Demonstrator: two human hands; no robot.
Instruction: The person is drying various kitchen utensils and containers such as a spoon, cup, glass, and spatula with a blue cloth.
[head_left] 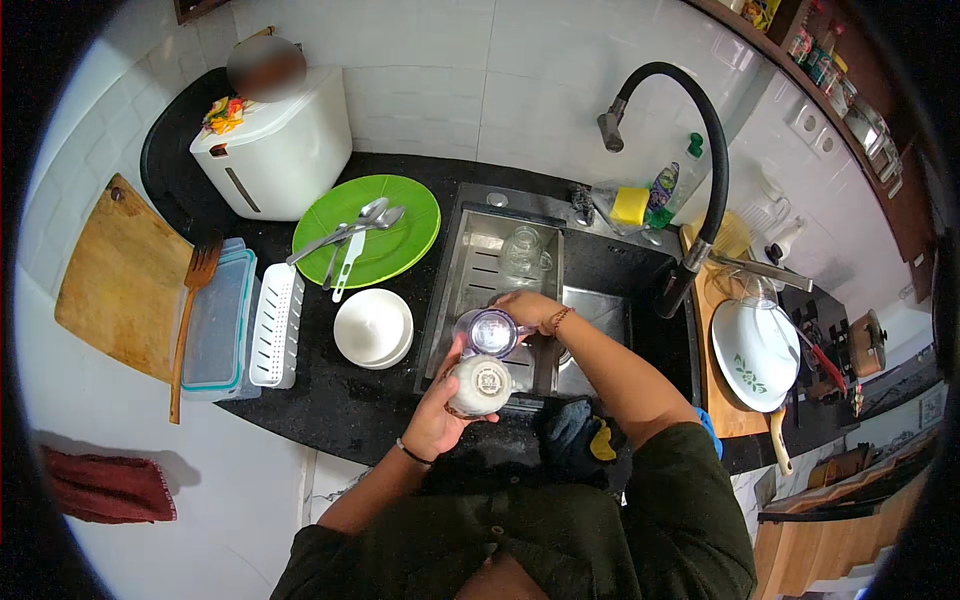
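White, rounded and glossy, the upturned cup [478, 384] rests in the left hand [436, 418], fingers and thumb curled around its side. Its pale base faces up and carries a small round dark printed mark. Touching or just beyond it, in the right hand [530, 310], is a glass mug [491, 333], see-through with a purple tint, its round ridged base turned up and catching the light. The right hand is closed on the mug from its far side, though part of that hold is hidden. Both vessels are held above a slotted metal tray [462, 268] at the sink.

Farther out from the grip, a clear glass jar-like mug [520, 255] stands in the tray. To the right of the grip lies the dark sink basin [611, 270], with a black curved faucet [718, 150] rising beyond it and a yellow sponge [629, 206] near the back edge. Left of the grip sit nested white bowls [372, 328]; past them, beyond and to the left, a green plate [415, 240] bears spoons [374, 211] and other cutlery.
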